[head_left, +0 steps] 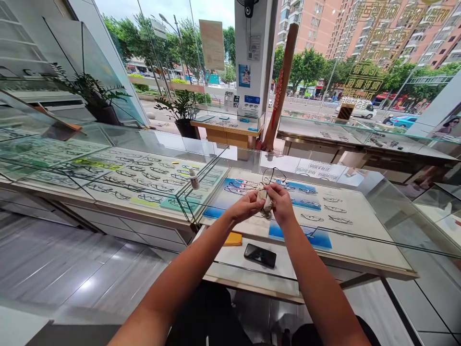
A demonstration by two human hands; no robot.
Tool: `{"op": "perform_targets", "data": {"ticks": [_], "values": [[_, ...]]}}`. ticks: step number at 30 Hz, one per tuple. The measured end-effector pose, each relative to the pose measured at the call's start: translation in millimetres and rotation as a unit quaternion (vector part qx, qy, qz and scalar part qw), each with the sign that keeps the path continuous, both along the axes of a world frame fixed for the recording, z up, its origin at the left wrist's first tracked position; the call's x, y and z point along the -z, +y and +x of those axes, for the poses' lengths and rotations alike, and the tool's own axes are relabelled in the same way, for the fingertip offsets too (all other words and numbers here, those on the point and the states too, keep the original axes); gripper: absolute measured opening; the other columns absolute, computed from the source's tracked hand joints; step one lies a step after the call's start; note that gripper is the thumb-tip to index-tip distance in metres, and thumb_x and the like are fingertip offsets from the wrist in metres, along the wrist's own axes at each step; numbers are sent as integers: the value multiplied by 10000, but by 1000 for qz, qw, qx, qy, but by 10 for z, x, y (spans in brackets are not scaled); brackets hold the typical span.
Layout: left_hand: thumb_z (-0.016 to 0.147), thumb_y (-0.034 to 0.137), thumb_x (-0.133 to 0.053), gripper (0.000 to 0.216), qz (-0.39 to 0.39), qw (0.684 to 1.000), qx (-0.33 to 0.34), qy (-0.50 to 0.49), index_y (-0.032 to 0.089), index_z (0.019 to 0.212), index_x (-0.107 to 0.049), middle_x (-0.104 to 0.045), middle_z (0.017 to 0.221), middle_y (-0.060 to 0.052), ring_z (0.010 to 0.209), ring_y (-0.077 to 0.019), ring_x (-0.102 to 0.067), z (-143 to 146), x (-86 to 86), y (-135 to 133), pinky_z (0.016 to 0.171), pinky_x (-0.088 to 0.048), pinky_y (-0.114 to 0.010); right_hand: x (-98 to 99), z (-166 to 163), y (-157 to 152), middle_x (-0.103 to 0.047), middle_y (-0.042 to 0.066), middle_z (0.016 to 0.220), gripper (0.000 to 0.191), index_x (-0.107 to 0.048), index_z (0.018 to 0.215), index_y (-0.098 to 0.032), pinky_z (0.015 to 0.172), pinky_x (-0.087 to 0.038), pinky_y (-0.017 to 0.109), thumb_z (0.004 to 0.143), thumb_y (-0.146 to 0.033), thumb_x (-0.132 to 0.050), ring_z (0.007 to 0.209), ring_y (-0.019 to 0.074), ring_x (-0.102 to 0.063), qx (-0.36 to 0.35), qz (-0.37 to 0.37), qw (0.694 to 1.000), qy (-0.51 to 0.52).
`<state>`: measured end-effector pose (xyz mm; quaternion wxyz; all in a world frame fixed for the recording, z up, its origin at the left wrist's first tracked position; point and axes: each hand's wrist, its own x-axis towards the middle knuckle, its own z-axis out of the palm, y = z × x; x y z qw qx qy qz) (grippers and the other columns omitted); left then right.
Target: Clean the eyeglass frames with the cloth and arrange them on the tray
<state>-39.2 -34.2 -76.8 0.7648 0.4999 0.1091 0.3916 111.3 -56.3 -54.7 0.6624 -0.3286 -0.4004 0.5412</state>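
Observation:
Both my hands meet above a glass display counter. My left hand is closed on a small pale cloth. My right hand pinches a pair of thin dark-framed glasses, whose lenses stick up above my fingers. The cloth is pressed against the glasses between the two hands. Under the glass lie rows of spectacle frames on blue and white mats.
A black phone and a yellow pad lie on the counter's lower shelf near me. A small spray bottle stands on the glass to the left. More glass cases surround me; potted plants stand beyond, by the window.

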Motion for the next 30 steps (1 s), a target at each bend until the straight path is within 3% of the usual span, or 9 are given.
{"op": "perform_targets", "data": {"ticks": [6,12,17,22,30], "values": [[748,335,-988,542,-1,1000,-2,7,143,1182,-727,-755,987,-80,883,-177,-714,-11,-16,-5,821,-514,-265,5,-7,24,-726,6,815,421,-752,796,-246,605,-488,283,579,-525,-982,686,150,-608,10,-22,1000,18],[808,435,-941,458,-12,999,-42,-3,131,1073,-724,-704,864,-39,777,-148,-670,27,25,23,749,-506,-253,26,-1,13,-682,3,798,444,-723,822,-244,606,-465,282,666,-602,-934,700,156,-567,2,9,999,-52],[814,518,-919,474,-35,997,-76,2,121,946,-697,-646,761,-6,648,-109,-584,25,54,48,642,-463,-234,2,-4,-14,-646,-20,794,401,-696,798,-242,689,-475,290,713,-563,-921,740,153,-554,-13,32,997,-72],[804,577,-908,526,-51,995,-86,23,118,977,-718,-674,778,-22,668,-127,-615,0,55,55,644,-482,-236,-41,2,-37,-575,-31,750,385,-688,761,-241,674,-450,280,733,-551,-915,718,143,-509,-22,60,994,-92],[734,396,-990,514,-41,998,-53,-11,122,1101,-755,-714,820,-42,770,-156,-673,34,12,23,748,-514,-257,-11,15,-19,-611,4,774,401,-748,769,-248,613,-425,293,743,-621,-895,701,155,-500,28,68,986,-150]]}}
